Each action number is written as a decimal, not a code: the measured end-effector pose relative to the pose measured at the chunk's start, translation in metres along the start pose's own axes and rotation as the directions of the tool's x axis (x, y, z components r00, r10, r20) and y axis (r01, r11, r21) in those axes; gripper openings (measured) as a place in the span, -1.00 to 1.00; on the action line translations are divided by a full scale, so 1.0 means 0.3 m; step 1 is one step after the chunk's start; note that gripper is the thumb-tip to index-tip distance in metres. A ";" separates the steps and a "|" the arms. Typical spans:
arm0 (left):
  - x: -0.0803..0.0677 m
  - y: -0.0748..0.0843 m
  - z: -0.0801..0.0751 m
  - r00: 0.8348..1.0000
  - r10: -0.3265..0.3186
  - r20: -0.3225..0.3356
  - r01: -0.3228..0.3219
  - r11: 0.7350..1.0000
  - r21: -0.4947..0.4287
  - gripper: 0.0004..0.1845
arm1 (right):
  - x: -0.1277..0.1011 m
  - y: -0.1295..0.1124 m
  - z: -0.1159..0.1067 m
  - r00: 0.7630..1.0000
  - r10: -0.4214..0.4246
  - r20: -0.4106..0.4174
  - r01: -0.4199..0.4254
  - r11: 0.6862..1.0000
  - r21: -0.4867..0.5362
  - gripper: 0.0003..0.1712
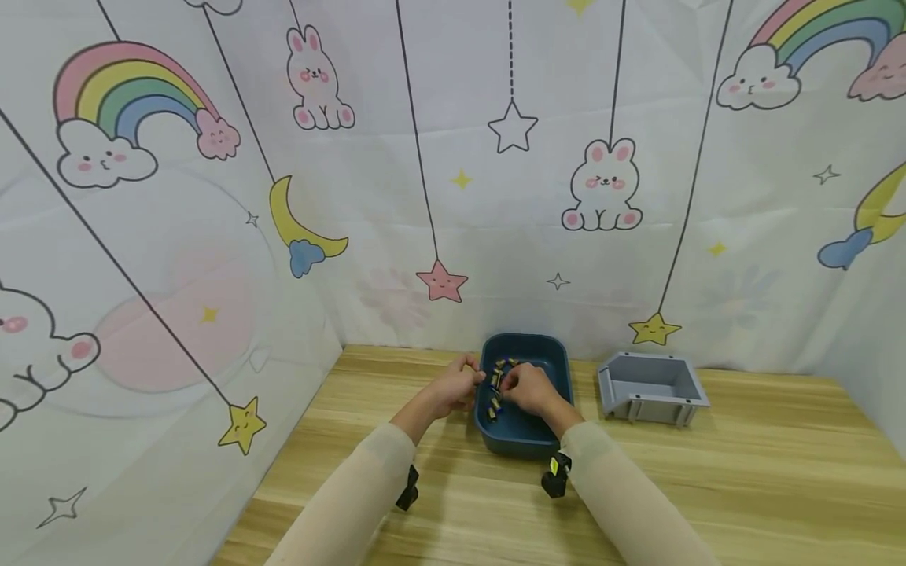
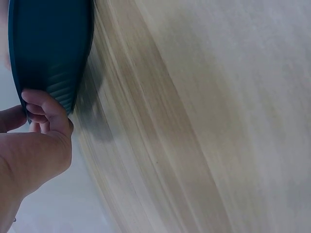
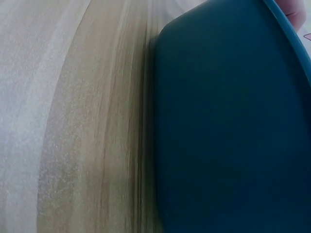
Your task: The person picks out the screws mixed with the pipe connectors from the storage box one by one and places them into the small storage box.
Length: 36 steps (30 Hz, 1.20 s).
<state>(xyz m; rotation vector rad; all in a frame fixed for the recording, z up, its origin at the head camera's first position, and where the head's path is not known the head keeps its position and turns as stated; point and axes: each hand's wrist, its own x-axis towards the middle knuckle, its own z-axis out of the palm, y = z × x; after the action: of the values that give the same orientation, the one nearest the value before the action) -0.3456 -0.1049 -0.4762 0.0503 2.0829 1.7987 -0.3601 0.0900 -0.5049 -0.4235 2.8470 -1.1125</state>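
A dark blue plastic tub stands on the wooden table near the back wall, with several small blue-and-yellow pieces lying along its left side. My left hand grips the tub's left rim; in the left wrist view its fingers curl round the edge of the tub. My right hand reaches into the tub from the front, fingers bent down over the pieces; the back of the hand hides whether it pinches one. The right wrist view shows only the tub's outer wall and a fingertip.
A grey open-fronted bin stands just right of the tub. The light wooden tabletop stretches to the front and right. A printed cloth backdrop closes off the back and the left side.
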 end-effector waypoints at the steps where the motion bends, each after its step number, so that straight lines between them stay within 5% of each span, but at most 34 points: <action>1: 0.000 0.000 -0.001 1.000 0.000 0.005 0.000 1.000 -0.004 -0.83 | 0.001 0.000 0.001 1.000 0.001 0.004 -0.001 1.000 -0.005 -0.94; 36: -0.002 -0.009 -0.012 0.999 0.019 0.041 -0.019 1.000 -0.012 -0.78 | -0.014 -0.021 -0.001 0.999 -0.005 0.054 0.006 1.000 -0.015 -0.82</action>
<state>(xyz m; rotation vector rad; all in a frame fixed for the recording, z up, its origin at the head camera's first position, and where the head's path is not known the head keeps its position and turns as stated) -0.3457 -0.1089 -0.4782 0.1035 2.0505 1.8052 -0.3545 0.0869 -0.5008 -0.4551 2.8115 -1.0637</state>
